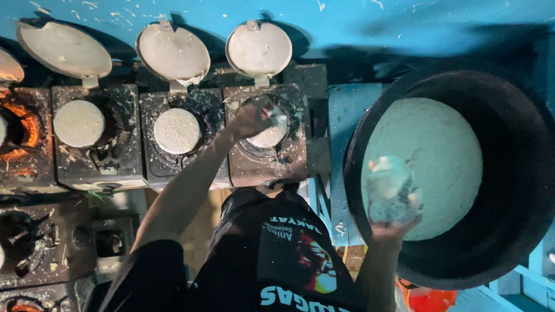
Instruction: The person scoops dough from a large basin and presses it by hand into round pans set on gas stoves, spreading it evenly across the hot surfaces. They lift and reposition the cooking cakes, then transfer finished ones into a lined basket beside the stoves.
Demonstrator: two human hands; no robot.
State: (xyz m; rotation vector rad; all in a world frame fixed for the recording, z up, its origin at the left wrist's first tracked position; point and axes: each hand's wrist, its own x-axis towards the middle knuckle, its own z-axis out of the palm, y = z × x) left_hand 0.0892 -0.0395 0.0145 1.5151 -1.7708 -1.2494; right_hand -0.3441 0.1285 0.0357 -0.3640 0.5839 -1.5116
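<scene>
**Fingers down on the third mould, a wet lump cupped in the other hand**

Gripping comes second for my left hand [257,118]. It is curled, fingertips bearing down on the white dough [270,137] in the third mould [254,162], so it is pressing rather than holding.

Farthest left a burner [20,130] glows orange. Next to it the first disc [78,123] and the second disc [176,130] sit flat and round in their dark moulds, with the hinged lids [173,54] thrown back on the far side. The third lid is open too.

Well to the right, my right hand [393,222] is closed from below around a dripping lump [390,188], held over the near-left part of the black bowl [520,173]. The main mass of dough [439,150] lies inside the bowl.

I judge this to be the filling step — two moulds done, the third being spread. By my reckoning, the next move calls for an even press out to the rim and keeping clear of the hot metal. I cannot see a free mould further along for the lump I am carrying.
</scene>
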